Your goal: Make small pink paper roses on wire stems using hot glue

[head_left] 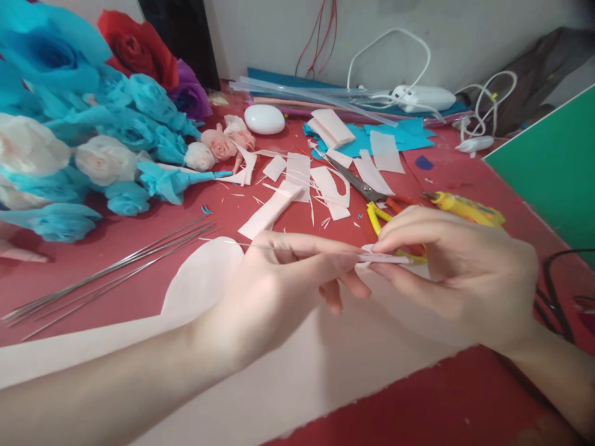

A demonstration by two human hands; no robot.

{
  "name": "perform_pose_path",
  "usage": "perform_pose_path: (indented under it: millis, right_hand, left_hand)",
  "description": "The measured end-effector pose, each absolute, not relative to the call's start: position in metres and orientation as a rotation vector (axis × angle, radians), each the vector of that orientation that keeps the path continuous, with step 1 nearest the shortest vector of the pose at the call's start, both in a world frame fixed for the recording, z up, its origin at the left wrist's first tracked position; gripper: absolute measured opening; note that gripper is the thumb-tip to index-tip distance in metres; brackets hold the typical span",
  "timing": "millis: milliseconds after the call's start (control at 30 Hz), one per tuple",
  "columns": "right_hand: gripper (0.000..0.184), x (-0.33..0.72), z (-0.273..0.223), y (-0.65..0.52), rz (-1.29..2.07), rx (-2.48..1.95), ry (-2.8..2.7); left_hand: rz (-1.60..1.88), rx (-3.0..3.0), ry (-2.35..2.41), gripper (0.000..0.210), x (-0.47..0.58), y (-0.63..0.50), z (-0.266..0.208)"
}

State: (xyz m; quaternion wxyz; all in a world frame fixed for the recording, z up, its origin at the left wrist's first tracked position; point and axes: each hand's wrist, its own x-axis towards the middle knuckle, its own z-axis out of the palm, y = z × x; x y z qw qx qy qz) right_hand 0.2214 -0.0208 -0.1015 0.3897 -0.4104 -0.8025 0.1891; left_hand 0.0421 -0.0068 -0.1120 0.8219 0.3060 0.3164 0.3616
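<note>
Red desk (pixel 458 164) underneath. One wire (pixel 311 252) spans both hands: left hand (pixel 274 285) pinching it, right hand (pixel 469 266) pinching one pale paper strip (pixel 388 258) around its end. Light, even pressure should keep the wrap snug. Beyond right hand: one scissors (pixel 356 179). Left of left hand: loose wires (pixel 132 257), overlapping, uncountable.

This looks like a craft corner, with a red table (pixel 395 402) against a pale wall (pixel 269 37). Red, purple, blue and pale pink paper flowers (pixel 158 93) crowd the far left, with thin metal wires (pixel 116 267) nearer. Scissors (pixel 361 184) lie among cut paper pieces (pixel 297 170). The blurred yellow tool (pixel 469 209) at right may be a glue gun.
</note>
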Motion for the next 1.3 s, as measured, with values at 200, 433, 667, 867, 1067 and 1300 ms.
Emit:
perform_pose_path:
  millis: [200, 433, 667, 867, 1067, 1300]
  right_hand:
    - [0.011, 0.2229, -0.1005, -0.0221, 0.591, -1.044, -1.991]
    - [0.015, 0.2234, -0.0996, -0.0209, 0.575, -0.980, -2.022]
    - [0.011, 0.2223, -0.0975, -0.0197, 0.438, -0.930, -2.088]
    - [0.014, 0.2226, -0.0979, -0.0201, 0.455, -0.954, -2.079]
    - [0.013, 0.2206, -0.0957, -0.0204, 0.441, -0.966, -2.077]
    - [0.015, 0.2219, -0.0951, -0.0213, 0.417, -0.950, -2.105]
  left_hand:
    - [0.721, 0.706, 0.690, 0.017, 0.0396, -0.0045, -0.1115]
    - [0.688, 0.717, 0.676, 0.016, 0.0384, -0.0041, -0.1114]
    - [0.678, 0.694, 0.631, 0.016, 0.0368, -0.0056, -0.1141]
    - [0.681, 0.702, 0.608, 0.016, 0.0374, -0.0035, -0.1175]
    - [0.676, 0.700, 0.597, 0.017, 0.0363, -0.0048, -0.1160]
    - [0.672, 0.693, 0.603, 0.016, 0.0368, -0.0052, -0.1157]
